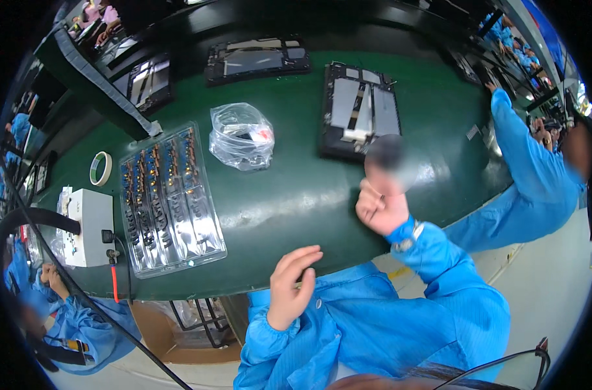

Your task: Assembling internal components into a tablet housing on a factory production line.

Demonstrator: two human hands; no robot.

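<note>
My left hand [292,286] is held at the table's near edge, palm turned inward. Its fingers are stretched and the thumb stands apart, with nothing in it. My right hand [381,209] is raised at the near side of an opened tablet [339,101]. Some of its fingers are curled in; a blurred patch covers the fingertips and whatever they may hold. The tablet shows grey battery panels in a black frame, with a dark ribbon strip slanting between them. Whether the hand touches the tablet cannot be made out.
A clear tray [190,257] of small circuit parts lies left, beside a plastic bag [242,144] and a tape roll [101,168]. A white box [91,227] with cables stands far left. More opened tablets [257,60] lie at the back. A co-worker's blue sleeve [526,146] reaches in from the right.
</note>
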